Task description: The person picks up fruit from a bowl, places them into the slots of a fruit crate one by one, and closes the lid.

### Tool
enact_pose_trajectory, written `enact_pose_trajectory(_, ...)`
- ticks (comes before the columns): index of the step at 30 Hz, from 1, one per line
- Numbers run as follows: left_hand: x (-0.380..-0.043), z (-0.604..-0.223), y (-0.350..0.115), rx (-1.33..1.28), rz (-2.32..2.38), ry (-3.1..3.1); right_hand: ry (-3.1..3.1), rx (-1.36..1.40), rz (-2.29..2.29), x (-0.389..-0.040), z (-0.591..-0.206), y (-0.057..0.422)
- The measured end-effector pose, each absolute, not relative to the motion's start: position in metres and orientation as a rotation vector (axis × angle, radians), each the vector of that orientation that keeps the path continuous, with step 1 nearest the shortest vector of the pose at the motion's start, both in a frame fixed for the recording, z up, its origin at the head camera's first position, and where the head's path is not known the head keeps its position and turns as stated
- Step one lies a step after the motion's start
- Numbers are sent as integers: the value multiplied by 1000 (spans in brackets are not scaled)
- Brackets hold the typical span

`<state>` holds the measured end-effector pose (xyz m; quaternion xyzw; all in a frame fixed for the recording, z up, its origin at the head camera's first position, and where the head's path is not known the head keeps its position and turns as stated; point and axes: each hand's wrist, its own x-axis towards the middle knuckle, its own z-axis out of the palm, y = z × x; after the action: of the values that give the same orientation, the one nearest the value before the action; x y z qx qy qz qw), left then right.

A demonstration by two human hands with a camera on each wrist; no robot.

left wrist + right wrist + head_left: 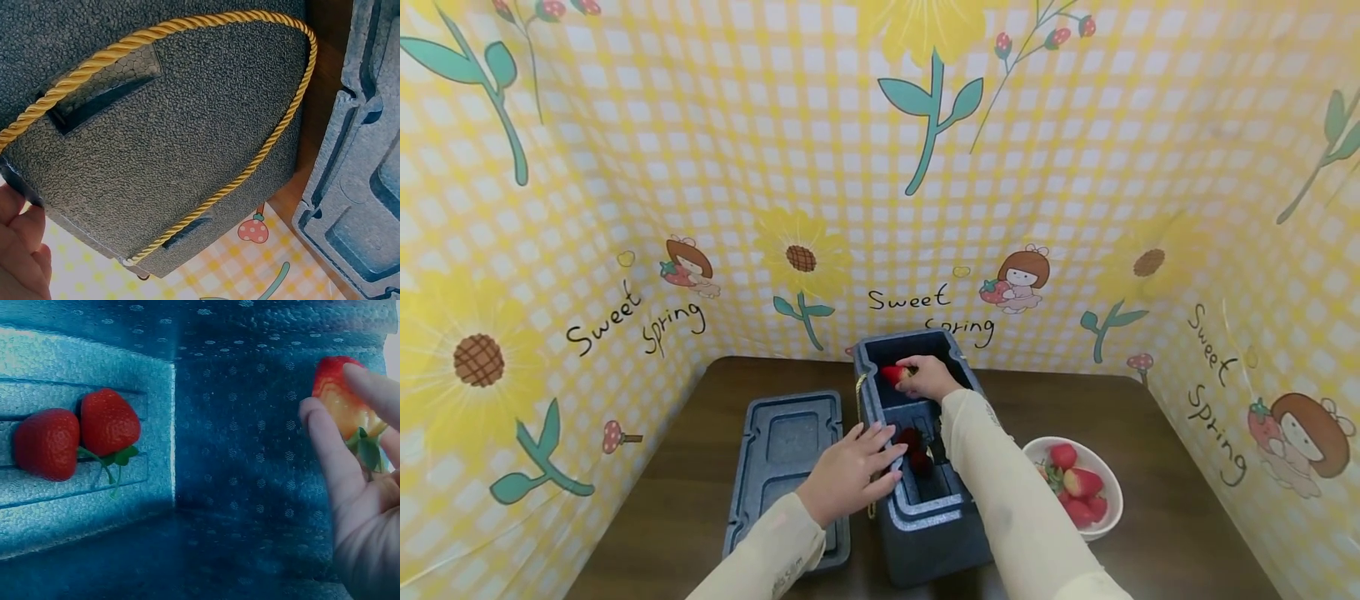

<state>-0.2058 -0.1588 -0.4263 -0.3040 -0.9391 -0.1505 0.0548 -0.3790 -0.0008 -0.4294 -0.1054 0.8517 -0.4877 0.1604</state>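
Note:
Between thumb and fingers, my right hand (928, 377) pinches a strawberry (340, 400), red at the tip and pale yellow toward its green leaves. It is held inside the far part of a dark foam box (936, 533). Two red strawberries (47, 444) lie on the box's ridged inner surface in the right wrist view; the head view shows them in shadow in the near part. My left hand (853, 468) rests on the box's left rim with fingers spread and fairly straight. A gold twisted rope (250, 165) loops along that side of the box.
Left of the box, its foam lid (793, 442) lies on the brown table (1157, 467). A white bowl (1114, 508) of several strawberries stands to the right, close to my right sleeve. Yellow checked cloth (820, 167) walls in the back and sides.

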Motion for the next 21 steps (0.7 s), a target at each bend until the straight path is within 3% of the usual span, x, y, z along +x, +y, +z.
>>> enact_pose_trajectory(21, -208, -427, -161, -950, -380, -2793, 2416, -288, -1449, -377, -428, -5)
